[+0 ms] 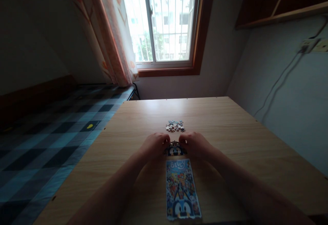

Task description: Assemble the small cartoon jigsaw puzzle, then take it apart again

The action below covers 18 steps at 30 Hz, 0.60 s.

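Note:
A partly joined jigsaw puzzle (175, 151) with a blue dog's face lies flat on the wooden table, its top edge uneven. My left hand (156, 142) curls its fingers in against the puzzle's upper left side. Opposite it, my right hand (194, 143) has bent fingers closed at the upper right side. The fingertips are partly hidden, so any single piece between them does not show. Just beyond the hands sits a heap of loose puzzle pieces (175, 126). Nearer to me lies a colourful picture sheet (181, 187) marked "Bluey", showing the same face at its bottom.
The wooden table (123, 136) reaches from me toward the wall under a window (169, 23). Left of it stands a bed with a checked cover (51, 143), a curtain (110, 37) hanging behind. A cable (279, 78) runs down the right wall from a socket (307, 45).

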Available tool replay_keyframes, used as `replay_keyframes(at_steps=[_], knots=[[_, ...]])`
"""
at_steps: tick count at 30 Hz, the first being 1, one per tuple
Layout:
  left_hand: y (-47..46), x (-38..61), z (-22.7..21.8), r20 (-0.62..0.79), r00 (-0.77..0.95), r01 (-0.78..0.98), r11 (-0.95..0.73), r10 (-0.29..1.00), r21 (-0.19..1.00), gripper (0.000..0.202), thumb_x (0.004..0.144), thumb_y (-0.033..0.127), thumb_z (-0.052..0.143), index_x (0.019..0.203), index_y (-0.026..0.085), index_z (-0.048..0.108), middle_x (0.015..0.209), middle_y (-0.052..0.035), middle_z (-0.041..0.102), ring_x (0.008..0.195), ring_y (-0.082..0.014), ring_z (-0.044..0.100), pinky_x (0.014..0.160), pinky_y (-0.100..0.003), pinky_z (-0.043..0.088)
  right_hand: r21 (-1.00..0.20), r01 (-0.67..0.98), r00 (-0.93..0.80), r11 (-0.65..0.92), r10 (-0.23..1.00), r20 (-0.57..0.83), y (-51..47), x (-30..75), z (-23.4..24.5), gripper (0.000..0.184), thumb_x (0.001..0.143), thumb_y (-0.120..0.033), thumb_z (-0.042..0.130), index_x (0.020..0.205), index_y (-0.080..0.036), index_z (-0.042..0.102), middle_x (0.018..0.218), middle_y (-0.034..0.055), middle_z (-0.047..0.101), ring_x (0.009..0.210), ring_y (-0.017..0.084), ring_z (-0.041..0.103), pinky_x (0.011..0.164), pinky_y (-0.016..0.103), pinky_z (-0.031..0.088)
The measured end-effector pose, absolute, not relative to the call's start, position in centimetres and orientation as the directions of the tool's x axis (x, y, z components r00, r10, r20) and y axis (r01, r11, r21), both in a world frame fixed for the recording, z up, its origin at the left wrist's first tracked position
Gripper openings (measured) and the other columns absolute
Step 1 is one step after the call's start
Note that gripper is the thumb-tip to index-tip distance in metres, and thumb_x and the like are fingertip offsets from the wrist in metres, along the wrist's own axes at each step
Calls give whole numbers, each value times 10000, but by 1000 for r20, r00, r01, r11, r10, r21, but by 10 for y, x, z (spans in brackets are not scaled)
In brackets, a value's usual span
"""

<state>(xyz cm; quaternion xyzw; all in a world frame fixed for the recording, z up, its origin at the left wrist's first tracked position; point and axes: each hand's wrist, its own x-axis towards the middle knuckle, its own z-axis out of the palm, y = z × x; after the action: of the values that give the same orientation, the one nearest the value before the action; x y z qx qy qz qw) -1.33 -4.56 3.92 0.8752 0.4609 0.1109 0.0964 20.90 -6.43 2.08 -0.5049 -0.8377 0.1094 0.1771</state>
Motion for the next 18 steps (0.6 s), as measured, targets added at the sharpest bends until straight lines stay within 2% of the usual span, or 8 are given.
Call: replay_keyframes(at_steps=[7, 13, 18], knots=[[-42, -15, 34, 141, 556, 769, -571, 819, 287, 142, 857, 159, 566, 838, 213, 696, 880, -24, 721, 784, -171, 633, 687, -256, 417, -343, 807, -427, 480, 877, 222, -63, 210, 18, 112, 822, -142, 606, 788, -213, 686, 820, -2, 696, 716, 120, 588, 620, 223, 287], [-38, -16, 30, 139, 545, 783, -561, 827, 271, 155, 912, 223, 551, 839, 208, 686, 886, -33, 719, 810, -187, 640, 706, -274, 419, -294, 820, -436, 491, 868, 237, -61, 209, 15, 108, 851, -185, 608, 793, -217, 693, 845, 1, 695, 695, 112, 571, 605, 231, 260], [-35, -17, 30, 151, 522, 798, -543, 840, 263, 125, 901, 225, 586, 830, 207, 688, 885, -31, 725, 821, -188, 646, 709, -275, 414, -300, 819, -430, 490, 869, 246, -61, 209, 15, 111, 858, -187, 604, 798, -213, 694, 845, 8, 693, 707, 109, 575, 614, 224, 271]])
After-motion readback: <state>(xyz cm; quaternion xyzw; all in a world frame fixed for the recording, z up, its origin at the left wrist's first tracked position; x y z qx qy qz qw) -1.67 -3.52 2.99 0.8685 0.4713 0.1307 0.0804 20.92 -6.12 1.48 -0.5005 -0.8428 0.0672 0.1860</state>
